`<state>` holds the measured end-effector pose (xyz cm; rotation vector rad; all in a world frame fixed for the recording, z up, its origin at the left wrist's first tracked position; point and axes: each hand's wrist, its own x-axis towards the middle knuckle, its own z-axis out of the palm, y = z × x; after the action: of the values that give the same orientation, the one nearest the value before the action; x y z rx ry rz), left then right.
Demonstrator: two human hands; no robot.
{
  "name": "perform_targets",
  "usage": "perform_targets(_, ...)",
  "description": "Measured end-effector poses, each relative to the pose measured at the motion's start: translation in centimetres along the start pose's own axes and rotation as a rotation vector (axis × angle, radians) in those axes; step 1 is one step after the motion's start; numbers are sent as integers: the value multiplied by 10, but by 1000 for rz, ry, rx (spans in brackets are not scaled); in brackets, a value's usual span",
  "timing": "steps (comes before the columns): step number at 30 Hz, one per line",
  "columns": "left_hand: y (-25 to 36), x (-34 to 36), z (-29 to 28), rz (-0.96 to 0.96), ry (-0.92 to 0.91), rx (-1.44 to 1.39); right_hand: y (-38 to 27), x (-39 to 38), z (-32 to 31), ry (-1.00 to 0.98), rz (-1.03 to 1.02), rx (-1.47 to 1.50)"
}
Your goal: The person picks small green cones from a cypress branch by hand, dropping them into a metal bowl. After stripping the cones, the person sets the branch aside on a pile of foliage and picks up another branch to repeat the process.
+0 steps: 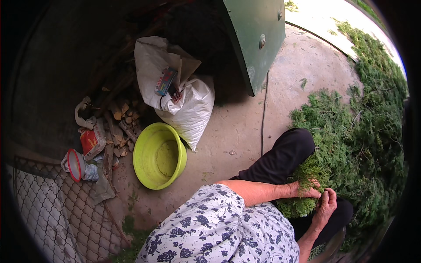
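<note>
head | left fisheye | facing down | near left hand (309, 190), right hand (325, 207)

Well right of the lime-green basin (149, 153), the left hand (308, 191) grips leafy sprigs (313, 170), the right hand (324, 207) close beside it. Just beyond the basin sits a white sack (195, 105); left of it, firewood (108, 153).

The shirt (206, 223) is white, loose and creased, printed all over with dark blue flowers and leaves. The left sleeve (230, 193) is short (same print as the body), leaving the forearm (263, 193) exposed. The trousers (283, 153) are plain, near-black, and cover the knees. Left hand (310, 192) and right hand (324, 207): both bare.
</note>
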<state>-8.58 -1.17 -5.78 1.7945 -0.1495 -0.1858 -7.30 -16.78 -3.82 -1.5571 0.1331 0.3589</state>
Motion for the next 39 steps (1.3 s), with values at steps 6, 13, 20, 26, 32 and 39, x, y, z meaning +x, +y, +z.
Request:
perform_targets(6,-3,1,1,58,-12,-27,-4,-2,0,-35,-38,-3)
perform_targets(13,3,1,-7,-25,-102,-265,-16,-5,-1,-152,-20,6)
perform_targets(20,7,-2,-11,-162,-137,-405,-12,-7,-2,-104,75,-5)
perform_targets(26,12,-1,-11,-124,-146,-418,25,4,-3,2,-155,107)
perform_targets(32,11,-1,-11,-94,-175,-490,7,2,-11,38,143,518)
perform_targets(39,2,2,-9,-145,-69,-287,-5,2,-10,46,51,558)
